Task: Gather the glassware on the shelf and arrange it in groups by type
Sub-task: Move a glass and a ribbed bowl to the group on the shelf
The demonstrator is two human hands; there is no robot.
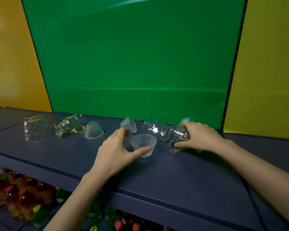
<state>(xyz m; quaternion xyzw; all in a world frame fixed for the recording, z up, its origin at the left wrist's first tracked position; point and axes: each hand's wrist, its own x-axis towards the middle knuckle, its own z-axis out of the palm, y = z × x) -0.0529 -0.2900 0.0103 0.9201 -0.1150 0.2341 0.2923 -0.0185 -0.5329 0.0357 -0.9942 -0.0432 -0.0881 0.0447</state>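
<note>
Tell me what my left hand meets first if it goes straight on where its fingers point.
Probably the tipped ribbed bowl, right beyond the left hand's fingers, though depth is unclear.

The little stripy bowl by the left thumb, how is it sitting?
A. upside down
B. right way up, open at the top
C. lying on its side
B: the stripy bowl stands on its base on the shelf, open rim up, with the thumb of the left hand against its side.

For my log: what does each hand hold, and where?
Right hand: tipped glass, around its body. Left hand: thumb on upright ribbed bowl, full hold unclear.
</note>
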